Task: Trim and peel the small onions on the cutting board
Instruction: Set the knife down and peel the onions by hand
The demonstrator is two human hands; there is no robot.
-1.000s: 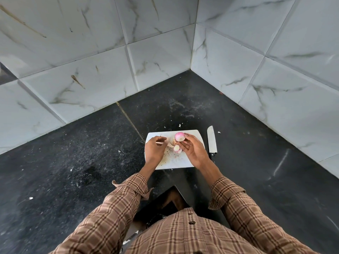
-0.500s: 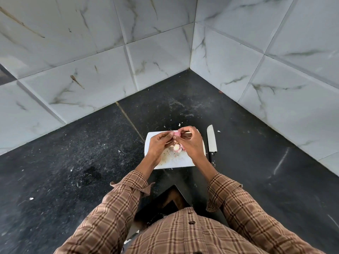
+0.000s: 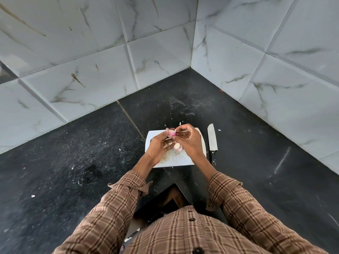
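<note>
Black counter (image 3: 73, 162) is carrying a white cutting board (image 3: 176, 160), knife (image 3: 212, 140) lying just beside its right edge. Left hand (image 3: 158, 145) and right hand (image 3: 189, 140) are both pinching a small pink onion (image 3: 172, 132) above the board's far edge; another onion (image 3: 177, 146) is lying on the board between them.

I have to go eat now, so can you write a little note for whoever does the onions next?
Left hand: fingers pinch the pink onion held up above the cutting board.
Right hand: its grip is on the same onion, fingertips picking at its skin.
More onion pieces lie on the board between the hands; how many and how far peeled, I cannot tell.
Knife lies on the dark counter, right of the board, untouched.
Done: trimming seems done on the held onion.
Left: finish peeling it, then check the pieces on the board.
</note>
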